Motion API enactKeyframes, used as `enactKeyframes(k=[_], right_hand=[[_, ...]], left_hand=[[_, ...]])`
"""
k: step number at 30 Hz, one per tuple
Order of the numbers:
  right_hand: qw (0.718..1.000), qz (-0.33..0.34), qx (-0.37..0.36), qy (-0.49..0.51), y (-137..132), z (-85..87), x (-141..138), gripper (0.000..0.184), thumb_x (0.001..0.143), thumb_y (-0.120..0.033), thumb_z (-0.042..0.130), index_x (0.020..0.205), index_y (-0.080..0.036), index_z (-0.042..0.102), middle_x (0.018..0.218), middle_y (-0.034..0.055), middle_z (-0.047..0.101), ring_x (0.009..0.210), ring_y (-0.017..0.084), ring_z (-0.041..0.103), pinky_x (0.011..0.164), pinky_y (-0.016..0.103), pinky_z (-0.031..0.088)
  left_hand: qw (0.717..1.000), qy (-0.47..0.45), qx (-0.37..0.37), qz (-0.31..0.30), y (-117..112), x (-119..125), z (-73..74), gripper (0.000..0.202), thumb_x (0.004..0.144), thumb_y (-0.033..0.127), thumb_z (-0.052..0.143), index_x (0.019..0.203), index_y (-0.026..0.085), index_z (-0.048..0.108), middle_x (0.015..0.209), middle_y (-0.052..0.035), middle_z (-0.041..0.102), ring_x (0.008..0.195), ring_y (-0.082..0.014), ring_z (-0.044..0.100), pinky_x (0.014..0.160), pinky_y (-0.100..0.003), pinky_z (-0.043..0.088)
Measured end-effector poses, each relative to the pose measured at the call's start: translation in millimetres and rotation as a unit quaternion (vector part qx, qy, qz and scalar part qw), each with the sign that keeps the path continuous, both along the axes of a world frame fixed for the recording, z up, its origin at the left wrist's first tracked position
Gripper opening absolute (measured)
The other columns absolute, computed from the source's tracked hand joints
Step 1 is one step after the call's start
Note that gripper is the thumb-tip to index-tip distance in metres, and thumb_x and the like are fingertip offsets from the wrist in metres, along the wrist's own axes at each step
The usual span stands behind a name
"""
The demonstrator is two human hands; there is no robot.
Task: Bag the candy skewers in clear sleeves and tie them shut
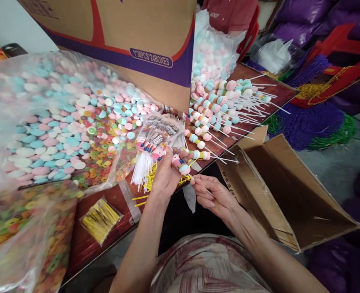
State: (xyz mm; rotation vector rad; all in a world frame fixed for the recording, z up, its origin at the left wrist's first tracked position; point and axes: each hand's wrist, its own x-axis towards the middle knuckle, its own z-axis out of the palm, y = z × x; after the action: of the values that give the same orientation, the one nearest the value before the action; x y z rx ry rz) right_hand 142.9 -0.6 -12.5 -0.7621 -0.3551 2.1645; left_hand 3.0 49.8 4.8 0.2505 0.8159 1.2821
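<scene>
My left hand [165,174] is closed around a candy skewer [181,164] of pastel marshmallow discs, held over the table's near edge. My right hand [212,195] pinches the white stick end of that skewer just below the candies. Clear printed wrappers [157,136] lie fanned out right above my left hand. Gold twist ties [151,179] and white sticks [141,167] lie under it. A pile of finished skewers [221,106] covers the table to the upper right.
A big clear bag of pastel marshmallows [45,118] and ring candies [100,162] fills the left. A packet of gold ties [99,219] lies near the table's front. Behind stands a printed carton [131,36]; to the right, an open cardboard box [290,195]. A person in red [229,14] sits opposite.
</scene>
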Motion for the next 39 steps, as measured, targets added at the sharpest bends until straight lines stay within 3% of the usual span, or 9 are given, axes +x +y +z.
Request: enactKeyframes(k=[5, 11, 13, 18, 21, 24, 27, 35, 39], right_hand=[[0.997, -0.005, -0.026, 0.069, -2.5, -3.6, -8.7, 0.006, 0.078, -0.014, 0.069, 0.082, -0.010, 0.065, 0.053, -0.0115, 0.034, 0.039, 0.000, 0.008, 0.029, 0.010, 0.017], [0.969, -0.101, 0.131, -0.182, -2.1, 2.1, -22.6, 0.016, 0.088, -0.029, 0.062, 0.083, -0.014, 0.064, 0.052, -0.0092, 0.039, 0.038, 0.002, 0.018, 0.033, 0.014, 0.020], [0.907, -0.114, 0.259, -0.311, -2.5, 0.7, -21.5, 0.016, 0.092, -0.029, 0.057, 0.087, -0.016, 0.065, 0.057, -0.0059, 0.045, 0.042, 0.005, 0.033, 0.038, 0.017, 0.031], [0.626, -0.130, 0.565, -0.521, -8.6, -11.9, -10.3, 0.021, 0.095, -0.014, 0.048, 0.108, -0.015, 0.065, 0.078, 0.0052, 0.063, 0.068, 0.014, 0.060, 0.065, 0.025, 0.050], [0.550, -0.133, 0.591, -0.576, -8.0, -16.5, -11.2, 0.025, 0.096, -0.011, 0.045, 0.115, -0.013, 0.062, 0.076, 0.0057, 0.064, 0.065, 0.014, 0.061, 0.062, 0.024, 0.050], [0.525, -0.147, 0.587, -0.599, -1.1, -16.6, -19.9, 0.028, 0.097, -0.012, 0.041, 0.115, -0.010, 0.062, 0.081, 0.0099, 0.067, 0.073, 0.017, 0.065, 0.067, 0.026, 0.053], [0.563, -0.164, 0.565, -0.581, 4.6, -13.9, -26.6, 0.028, 0.097, -0.015, 0.041, 0.112, -0.013, 0.064, 0.084, 0.0100, 0.069, 0.077, 0.018, 0.066, 0.071, 0.028, 0.054], [0.856, -0.093, 0.340, -0.377, -3.0, 2.2, -15.2, 0.022, 0.094, -0.033, 0.054, 0.102, -0.019, 0.069, 0.059, -0.0039, 0.046, 0.051, 0.010, 0.038, 0.049, 0.023, 0.033], [0.916, -0.022, 0.269, -0.297, -1.6, 6.2, -12.2, 0.025, 0.093, -0.039, 0.058, 0.096, -0.017, 0.068, 0.057, -0.0059, 0.038, 0.049, 0.008, 0.031, 0.045, 0.022, 0.024]], left_hand=[[0.999, 0.010, 0.041, 0.002, -2.7, 2.6, 0.0, 0.024, 0.088, 0.038, 0.065, 0.083, 0.015, 0.063, 0.079, -0.0030, 0.069, 0.083, -0.0169, 0.071, 0.075, -0.026, 0.055], [0.994, 0.043, 0.086, -0.052, -5.7, 0.3, -3.1, 0.024, 0.084, 0.038, 0.070, 0.078, 0.016, 0.061, 0.076, -0.0023, 0.064, 0.079, -0.0166, 0.068, 0.061, -0.022, 0.051], [0.994, 0.043, 0.081, -0.061, -5.7, -1.9, -2.4, 0.025, 0.082, 0.037, 0.072, 0.076, 0.015, 0.061, 0.075, -0.0026, 0.063, 0.080, -0.0171, 0.068, 0.064, -0.023, 0.052], [0.997, 0.052, 0.053, -0.036, -4.4, -3.9, 1.5, 0.024, 0.079, 0.036, 0.075, 0.077, 0.014, 0.064, 0.076, -0.0030, 0.066, 0.082, -0.0181, 0.069, 0.076, -0.028, 0.054], [0.997, 0.043, 0.050, -0.032, -5.3, 1.5, 1.6, 0.025, 0.078, 0.035, 0.077, 0.073, 0.015, 0.063, 0.074, -0.0028, 0.066, 0.084, -0.0187, 0.070, 0.080, -0.028, 0.054], [0.996, 0.040, 0.052, -0.063, -8.0, 6.6, 0.7, 0.021, 0.079, 0.032, 0.076, 0.078, 0.014, 0.065, 0.074, -0.0033, 0.068, 0.086, -0.0194, 0.071, 0.083, -0.030, 0.054], [0.993, 0.042, 0.058, -0.099, -9.8, 4.6, 1.1, 0.023, 0.080, 0.035, 0.074, 0.080, 0.013, 0.066, 0.078, -0.0056, 0.070, 0.088, -0.0210, 0.071, 0.085, -0.032, 0.054], [0.999, 0.041, 0.023, 0.007, 7.0, -10.7, 7.8, 0.031, 0.089, 0.047, 0.060, 0.088, 0.016, 0.064, 0.082, -0.0071, 0.070, 0.084, -0.0196, 0.070, 0.080, -0.032, 0.055], [0.999, 0.006, 0.007, 0.035, 16.0, -10.5, 8.1, 0.021, 0.090, 0.035, 0.063, 0.082, 0.016, 0.060, 0.069, 0.0007, 0.061, 0.065, -0.0109, 0.064, 0.075, -0.026, 0.054]])
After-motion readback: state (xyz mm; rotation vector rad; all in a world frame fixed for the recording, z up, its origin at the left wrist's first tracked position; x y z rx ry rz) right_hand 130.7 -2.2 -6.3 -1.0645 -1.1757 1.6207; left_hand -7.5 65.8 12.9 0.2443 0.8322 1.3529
